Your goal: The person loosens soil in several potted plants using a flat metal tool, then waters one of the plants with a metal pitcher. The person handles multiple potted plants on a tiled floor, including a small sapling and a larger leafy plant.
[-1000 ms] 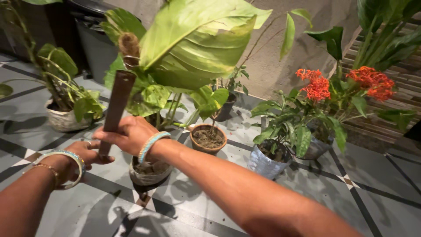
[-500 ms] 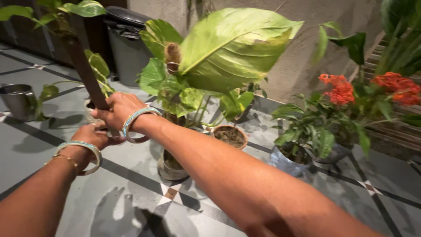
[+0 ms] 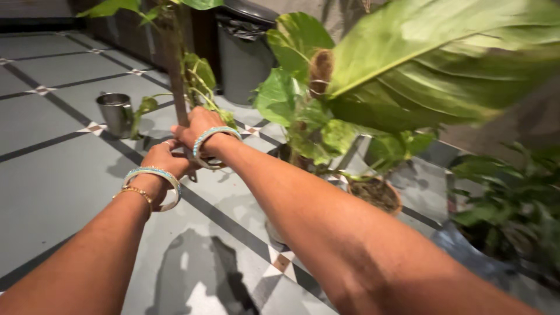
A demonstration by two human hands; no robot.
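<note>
Both hands grip an upright brown wooden stick [image 3: 173, 64] that rises past a leafy plant. My right hand [image 3: 198, 125], with a light blue bangle at the wrist, wraps the stick from above. Just below it, my left hand [image 3: 165, 158], wearing a blue-and-white bangle and a thin gold one, is closed around the stick's lower part. The stick's bottom end is hidden behind the hands. A climbing plant with green leaves [image 3: 201, 76] stands right behind the stick.
A small steel cup [image 3: 115, 114] stands on the grey tiled floor [image 3: 52, 175] to the left. A dark bin [image 3: 245, 52] is behind. A large-leaved potted plant [image 3: 443, 64], a small brown pot [image 3: 376, 195] and more greenery [image 3: 513, 204] crowd the right.
The view has swung left and down. Both hands, still on the stick, now sit further from the big-leaved plant; the red flowers have left the view and the steel cup shows more fully.
</note>
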